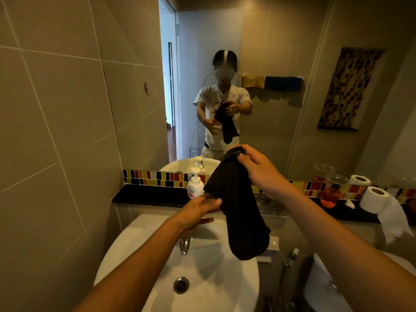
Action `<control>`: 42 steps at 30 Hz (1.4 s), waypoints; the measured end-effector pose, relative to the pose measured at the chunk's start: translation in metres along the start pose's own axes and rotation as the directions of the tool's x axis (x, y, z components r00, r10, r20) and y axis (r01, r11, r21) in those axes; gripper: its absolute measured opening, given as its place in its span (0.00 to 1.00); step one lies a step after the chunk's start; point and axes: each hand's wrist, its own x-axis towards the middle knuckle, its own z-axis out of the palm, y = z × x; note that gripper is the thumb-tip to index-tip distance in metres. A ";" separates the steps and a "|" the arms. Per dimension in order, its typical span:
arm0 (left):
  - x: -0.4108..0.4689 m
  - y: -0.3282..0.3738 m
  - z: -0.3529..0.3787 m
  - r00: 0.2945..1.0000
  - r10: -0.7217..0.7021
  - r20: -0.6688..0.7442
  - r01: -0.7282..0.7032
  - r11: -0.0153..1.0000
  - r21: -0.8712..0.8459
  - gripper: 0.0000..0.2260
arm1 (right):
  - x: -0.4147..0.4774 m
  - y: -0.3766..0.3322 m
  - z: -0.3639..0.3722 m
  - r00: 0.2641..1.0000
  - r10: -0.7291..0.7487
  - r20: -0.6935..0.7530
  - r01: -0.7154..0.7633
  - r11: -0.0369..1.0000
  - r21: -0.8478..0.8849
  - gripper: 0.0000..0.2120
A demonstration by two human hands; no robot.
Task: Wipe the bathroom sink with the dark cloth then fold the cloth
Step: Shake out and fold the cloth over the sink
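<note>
Head view: pinching the top edge of the dark cloth (238,210) at centre frame in curled fingers of the right hand (258,170), dangling it over the white sink (135,248) at lower centre, touching its left edge with the thumb of the left hand (198,212), fingers loosely apart.

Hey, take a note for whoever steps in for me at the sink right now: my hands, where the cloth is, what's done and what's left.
Right hand: grips the top end of the dark cloth, which hangs long and narrow above the sink.
Left hand: fingers relaxed, thumb against the cloth's left edge partway down; no clear grip.
Done: the cloth is lifted off the basin. Whether the wiping is finished cannot be told; faint marks show near the drain.
Left: check the basin, probably wipe those marks, then fold the cloth.
</note>
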 end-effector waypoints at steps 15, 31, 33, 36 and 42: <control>0.014 0.028 0.005 0.968 0.191 -0.162 -0.182 0.981 0.069 0.12 | -0.033 0.092 -0.001 0.904 0.428 -0.012 -0.367 0.789 0.493 0.24; -0.005 -0.024 -0.036 0.977 -0.033 -0.209 0.032 0.999 -0.008 0.35 | -0.051 0.111 0.059 0.891 0.450 0.055 -0.441 0.831 0.339 0.12; -0.010 -0.034 -0.027 0.980 -0.084 -0.181 0.064 0.991 -0.114 0.40 | -0.041 0.101 0.051 0.901 0.433 0.021 -0.425 0.872 0.243 0.12; -0.010 -0.047 -0.014 0.965 -0.220 -0.144 0.173 0.943 -0.284 0.42 | -0.028 0.092 0.046 0.906 0.421 -0.038 -0.404 0.890 0.210 0.11; -0.004 -0.058 0.011 0.953 -0.260 -0.153 0.178 0.894 -0.412 0.45 | -0.020 0.087 0.034 0.885 0.443 -0.145 -0.429 0.895 0.122 0.09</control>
